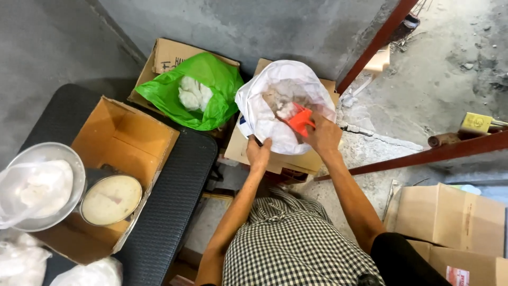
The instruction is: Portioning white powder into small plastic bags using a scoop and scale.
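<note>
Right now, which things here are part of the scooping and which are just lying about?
In use:
white sack, its rim gripped by the left hand
orange scoop, held in the sack by the right hand

Lying about:
green bag
open cardboard box
dial scale
metal bowl

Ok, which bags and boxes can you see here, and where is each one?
White sack: centre, open, left hand on its rim.
Green bag: left of it, in a cardboard box.
Open brown box: left, on the dark table.
Brown cartons: lower right, stacked.
Small yellow box: far right.
</note>
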